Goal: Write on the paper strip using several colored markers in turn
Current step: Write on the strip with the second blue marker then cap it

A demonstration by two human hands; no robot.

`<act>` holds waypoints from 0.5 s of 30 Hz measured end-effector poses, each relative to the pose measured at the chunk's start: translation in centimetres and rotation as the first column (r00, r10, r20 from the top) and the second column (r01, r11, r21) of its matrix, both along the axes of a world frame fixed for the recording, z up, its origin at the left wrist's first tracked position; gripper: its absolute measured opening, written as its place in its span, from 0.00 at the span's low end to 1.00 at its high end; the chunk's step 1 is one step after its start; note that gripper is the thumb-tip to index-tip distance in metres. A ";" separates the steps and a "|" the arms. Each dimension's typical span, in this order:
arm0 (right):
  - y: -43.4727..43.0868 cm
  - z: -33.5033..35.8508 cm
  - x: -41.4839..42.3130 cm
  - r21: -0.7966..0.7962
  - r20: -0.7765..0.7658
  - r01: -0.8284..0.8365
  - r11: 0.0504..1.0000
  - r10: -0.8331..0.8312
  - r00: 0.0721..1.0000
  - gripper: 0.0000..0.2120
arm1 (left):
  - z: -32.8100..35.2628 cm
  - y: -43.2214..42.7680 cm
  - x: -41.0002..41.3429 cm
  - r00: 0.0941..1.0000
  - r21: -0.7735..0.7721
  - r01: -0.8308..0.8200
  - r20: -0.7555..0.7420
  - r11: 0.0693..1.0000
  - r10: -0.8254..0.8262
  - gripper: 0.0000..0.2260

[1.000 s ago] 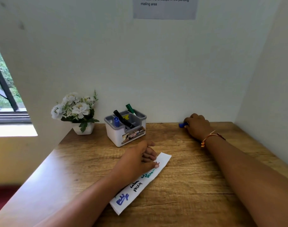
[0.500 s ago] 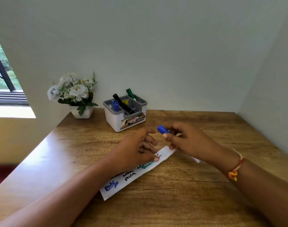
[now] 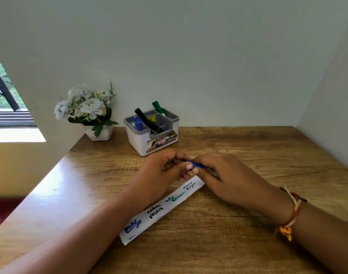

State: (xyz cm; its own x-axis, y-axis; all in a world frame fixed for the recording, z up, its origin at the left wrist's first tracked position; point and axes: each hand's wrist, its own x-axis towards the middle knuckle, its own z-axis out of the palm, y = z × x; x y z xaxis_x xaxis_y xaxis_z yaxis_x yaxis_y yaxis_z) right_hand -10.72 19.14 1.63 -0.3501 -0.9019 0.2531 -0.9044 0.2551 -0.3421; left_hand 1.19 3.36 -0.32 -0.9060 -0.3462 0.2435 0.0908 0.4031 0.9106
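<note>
Nearest: paper strip [image 3: 163,209] lies flat on wooden table [image 3: 228,244], running diagonally from abt 7 o'clock up toward 1 o'clock. Writing on it, near to far: blue scrawl, black, green, then small dark text at far end. Far end sits just under the hands.

R forearm comes in from 4 o'clock, w/ a red-orange-white thread band [image 3: 290,220] on the wrist. L forearm comes in from 7 o'clock, partly over the strip's left edge.

Both hands meet at frame centre, above strip's far end. Left hand [image 3: 161,171] is curled, fingertips pinched on the blue marker [image 3: 196,165]. Right hand [image 3: 224,177] closed round the other end of same marker. Only a short blue bit shows btwn the fingers; can't tell if that's cap or barrel.

Further back, at 12 o'clock from the hands: white-grey organizer box [image 3: 155,135], w/ a blue-capped marker [image 3: 137,123] at its left, black marker [image 3: 148,120] leaning across, green marker [image 3: 158,108] at the back.

At 10 o'clock, white flowers in small white pot [image 3: 99,133], by the wall.
</note>
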 end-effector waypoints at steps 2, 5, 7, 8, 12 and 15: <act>0.0 0.2 0.0 -0.023 -0.020 0.007 1.000 -0.008 1.000 0.13 | 0.0 0.1 0.0 1.000 0.018 0.006 -0.030 1.000 -0.006 0.05; 0.0 0.6 0.1 -0.048 -0.010 0.029 0.998 -0.030 0.999 0.14 | 0.1 0.3 0.1 0.997 0.025 0.009 -0.074 1.000 -0.007 0.04; 0.1 0.7 0.4 -0.043 -0.011 0.038 0.998 -0.039 0.999 0.15 | 0.2 0.4 0.1 0.996 0.035 0.013 -0.093 0.999 -0.010 0.05; 0.2 0.8 0.5 -0.041 -0.016 0.041 0.998 -0.042 0.999 0.16 | 0.3 0.4 0.1 0.995 0.034 0.014 -0.103 0.999 -0.010 0.05; 0.4 1.4 0.4 -0.041 -0.042 0.050 0.998 -0.051 0.998 0.15 | 0.6 0.4 0.2 0.992 0.011 -0.003 -0.125 1.000 0.004 0.05; 0.4 1.6 0.4 0.016 -0.042 0.045 0.999 -0.045 0.998 0.13 | 0.6 0.3 0.1 0.995 -0.001 -0.018 -0.099 1.000 0.018 0.05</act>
